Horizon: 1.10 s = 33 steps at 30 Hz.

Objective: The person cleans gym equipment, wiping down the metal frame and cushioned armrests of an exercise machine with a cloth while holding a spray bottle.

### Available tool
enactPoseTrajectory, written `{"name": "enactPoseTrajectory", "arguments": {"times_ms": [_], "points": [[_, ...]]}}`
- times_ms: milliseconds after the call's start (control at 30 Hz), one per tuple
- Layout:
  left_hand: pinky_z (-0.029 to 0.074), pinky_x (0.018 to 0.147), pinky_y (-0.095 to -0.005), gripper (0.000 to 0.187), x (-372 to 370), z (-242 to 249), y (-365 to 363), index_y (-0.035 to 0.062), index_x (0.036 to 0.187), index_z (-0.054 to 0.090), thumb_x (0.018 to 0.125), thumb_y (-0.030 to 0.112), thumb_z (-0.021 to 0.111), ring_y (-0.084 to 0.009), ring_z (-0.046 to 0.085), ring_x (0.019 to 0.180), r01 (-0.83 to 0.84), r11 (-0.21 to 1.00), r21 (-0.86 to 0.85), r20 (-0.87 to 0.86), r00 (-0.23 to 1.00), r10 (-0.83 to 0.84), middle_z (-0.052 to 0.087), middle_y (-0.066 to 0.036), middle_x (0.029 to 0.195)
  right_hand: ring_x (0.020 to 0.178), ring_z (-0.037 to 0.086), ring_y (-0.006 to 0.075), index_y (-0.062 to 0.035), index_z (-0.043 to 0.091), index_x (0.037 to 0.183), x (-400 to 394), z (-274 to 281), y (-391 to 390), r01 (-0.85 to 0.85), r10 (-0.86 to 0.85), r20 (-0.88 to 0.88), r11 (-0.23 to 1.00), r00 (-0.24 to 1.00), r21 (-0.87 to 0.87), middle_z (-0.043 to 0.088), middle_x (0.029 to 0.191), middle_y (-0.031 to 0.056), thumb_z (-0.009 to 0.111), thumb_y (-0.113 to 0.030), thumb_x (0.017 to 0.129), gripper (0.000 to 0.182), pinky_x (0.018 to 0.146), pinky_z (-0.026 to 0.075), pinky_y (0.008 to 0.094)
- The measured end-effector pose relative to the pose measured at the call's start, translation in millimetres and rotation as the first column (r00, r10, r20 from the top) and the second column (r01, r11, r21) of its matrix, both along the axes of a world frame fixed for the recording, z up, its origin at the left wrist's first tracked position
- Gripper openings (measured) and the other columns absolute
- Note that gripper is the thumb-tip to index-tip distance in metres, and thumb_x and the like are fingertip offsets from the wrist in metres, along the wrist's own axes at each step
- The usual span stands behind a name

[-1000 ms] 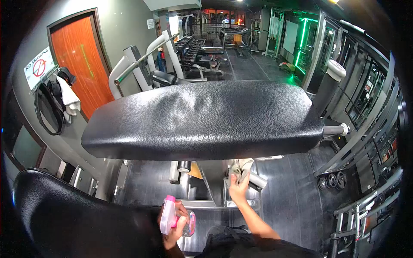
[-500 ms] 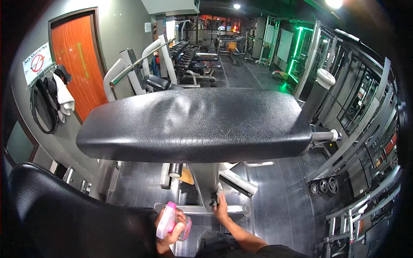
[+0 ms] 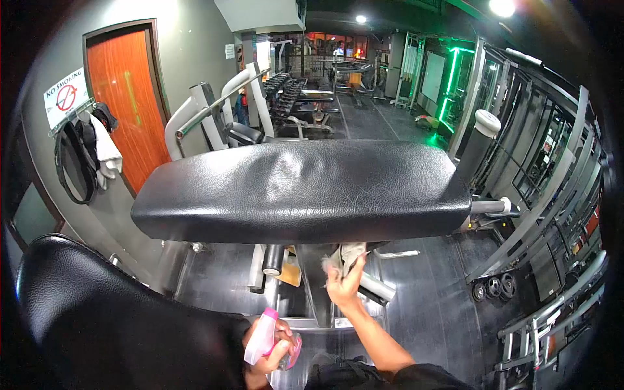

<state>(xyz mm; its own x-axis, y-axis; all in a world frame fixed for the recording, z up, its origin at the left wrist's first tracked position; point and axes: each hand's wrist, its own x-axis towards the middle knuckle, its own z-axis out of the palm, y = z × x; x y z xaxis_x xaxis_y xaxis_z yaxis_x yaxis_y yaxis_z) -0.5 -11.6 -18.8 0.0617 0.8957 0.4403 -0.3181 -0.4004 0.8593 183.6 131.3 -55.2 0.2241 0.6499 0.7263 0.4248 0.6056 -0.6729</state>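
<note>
My left hand (image 3: 281, 348) is closed round a spray bottle (image 3: 262, 339) with a white and pink trigger head, low in the view beside a black seat back. In my right hand (image 3: 345, 285) is a light grey cloth (image 3: 351, 252), held against the metal post just under the black padded bench (image 3: 305, 188). Thumb and fingers are wrapped about the cloth, and part of it is blurred by motion. The bench pad is dented near its middle and has a shiny, creased leather-like cover.
A black seat back (image 3: 97, 312) fills the lower left. Caps, a belt and a white towel (image 3: 107, 153) hang by an orange door (image 3: 127, 97). Weight plates (image 3: 494, 286) and metal racks stand at the right. Dumbbells (image 3: 279, 97) line the back.
My right hand has moved up the post with the cloth, from near its base to just below the bench pad. My left hand still holds the spray bottle. The view has shifted slightly.
</note>
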Motion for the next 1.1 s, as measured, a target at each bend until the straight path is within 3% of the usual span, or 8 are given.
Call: {"name": "enactPoseTrajectory", "arguments": {"times_ms": [167,300,433,500,767,833,900,1100], "points": [[0.050,0.057,-0.0303,0.028,2.5,6.4,1.3,-0.0051,0.104,0.043,0.083,0.000,0.059,-0.0187,0.061,0.062,0.031,0.999,-0.021,0.087,0.996,-0.029,0.055,-0.017,0.087,0.122,0.036,0.0482,0.0019,0.048,0.114,-2.8,-67.9,16.9,0.140,-0.201,0.272,0.964,0.941,0.227,0.027,0.138,0.0334,0.063,0.000,0.065,0.052,0.100,0.034,0.0459],[0.050,0.056,-0.0302,0.029,6.4,6.7,-0.3,-0.0051,0.106,0.042,0.083,0.001,0.059,-0.0193,0.061,0.062,0.031,0.999,-0.018,0.069,0.997,-0.029,0.054,-0.018,0.088,0.125,0.035,0.0465,0.0008,0.048,0.097,22.1,-156.3,-21.2,-0.011,0.059,0.214,0.976,0.975,-0.217,0.022,0.145,0.0277,0.059,0.010,0.054,0.045,0.096,0.040,0.0401],[0.050,0.056,-0.0305,0.031,5.7,8.8,-1.1,-0.0065,0.107,0.040,0.083,0.001,0.059,-0.0195,0.061,0.061,0.020,0.999,-0.045,0.064,0.998,-0.017,0.054,-0.018,0.087,0.115,0.050,0.0381,-0.0019,0.049,0.119,52.3,-215.7,-59.7,-0.044,0.104,0.127,0.914,0.986,-0.404,0.041,0.134,0.0251,0.055,0.008,0.068,0.052,0.091,0.042,0.0338],[0.050,0.057,-0.0307,0.031,5.8,6.4,-1.7,-0.0070,0.107,0.040,0.083,0.001,0.059,-0.0196,0.061,0.061,0.013,0.999,-0.032,0.048,0.999,-0.011,0.054,-0.018,0.086,0.107,0.055,0.0253,-0.0003,0.046,0.127,62.8,-211.4,-68.6,-0.196,0.141,-0.140,0.568,0.980,-0.799,0.056,0.118,0.0218,0.049,0.004,0.075,0.052,0.090,0.042,0.0330],[0.050,0.057,-0.0286,0.030,1.0,0.4,1.0,-0.0079,0.105,0.041,0.082,-0.001,0.059,-0.0191,0.062,0.061,-0.008,1.000,-0.026,-0.001,1.000,0.007,0.056,-0.018,0.084,0.124,0.040,0.0310,0.0076,0.033,0.133,28.0,-29.3,-16.6,-0.128,-0.065,-0.421,0.901,0.905,-0.414,0.041,0.134,0.0229,0.057,-0.027,0.089,0.061,0.104,0.028,0.0342],[0.050,0.057,-0.0285,0.030,-2.5,1.3,0.7,-0.0076,0.105,0.042,0.081,-0.001,0.059,-0.0189,0.062,0.062,-0.011,1.000,-0.008,-0.050,0.999,0.010,0.056,-0.018,0.086,0.123,0.040,0.0381,0.0062,0.037,0.130,18.9,-0.7,-1.8,0.108,-0.108,-0.058,0.994,0.992,0.006,0.041,0.132,0.0266,0.059,-0.025,0.086,0.058,0.101,0.032,0.0406],[0.050,0.057,-0.0283,0.029,-1.3,-0.5,-0.7,-0.0073,0.104,0.043,0.081,-0.001,0.060,-0.0186,0.062,0.062,-0.015,1.000,0.009,-0.102,0.995,0.016,0.056,-0.018,0.087,0.123,0.037,0.0447,0.0072,0.042,0.125,2.7,22.3,0.8,0.025,-0.026,0.024,0.999,0.999,0.042,0.036,0.134,0.0285,0.058,-0.020,0.083,0.052,0.102,0.030,0.0449],[0.050,0.056,-0.0279,0.029,5.7,2.6,-2.3,-0.0071,0.104,0.044,0.082,0.003,0.061,-0.0181,0.061,0.062,-0.017,0.998,-0.053,0.088,0.996,0.021,0.056,-0.019,0.088,0.120,0.038,0.0502,0.0012,0.053,0.112,10.5,-94.5,17.6,0.090,-0.172,0.323,0.963,0.931,0.255,0.034,0.133,0.0334,0.061,0.001,0.066,0.047,0.100,0.033,0.0480]]}}
